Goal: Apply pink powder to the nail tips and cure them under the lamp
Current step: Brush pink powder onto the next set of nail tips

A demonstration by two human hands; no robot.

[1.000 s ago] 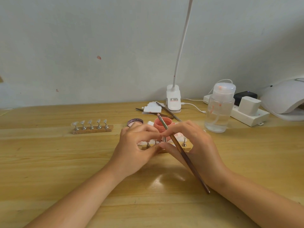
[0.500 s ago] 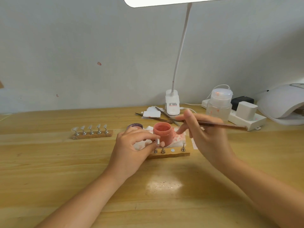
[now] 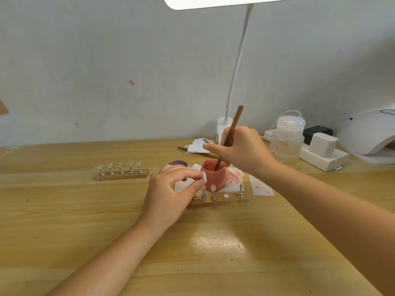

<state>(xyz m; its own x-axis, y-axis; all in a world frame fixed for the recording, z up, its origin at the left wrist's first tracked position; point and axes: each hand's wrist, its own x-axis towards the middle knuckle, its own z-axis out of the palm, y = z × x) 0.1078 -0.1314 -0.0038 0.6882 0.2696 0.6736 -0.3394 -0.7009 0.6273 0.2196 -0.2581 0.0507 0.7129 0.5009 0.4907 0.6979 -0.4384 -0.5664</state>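
Open pink powder jar [image 3: 213, 175] upright on stained paper, brush [image 3: 229, 136] tip dipped inside, clear nail tip [image 3: 204, 175] beside

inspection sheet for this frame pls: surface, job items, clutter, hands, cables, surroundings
Surface: wooden table, lamp glare near front.
Job's things: pink jar open; brush dipped in it; near rack one spot empty; far rack holds five tips; curing lamp far right.
Clutter: stained paper, clear bottle, lid.
Hands: left hand pinches a nail tip; right hand holds brush.
Cables: white cable behind bottle; power strip.
Surroundings: white wall, desk lamp.
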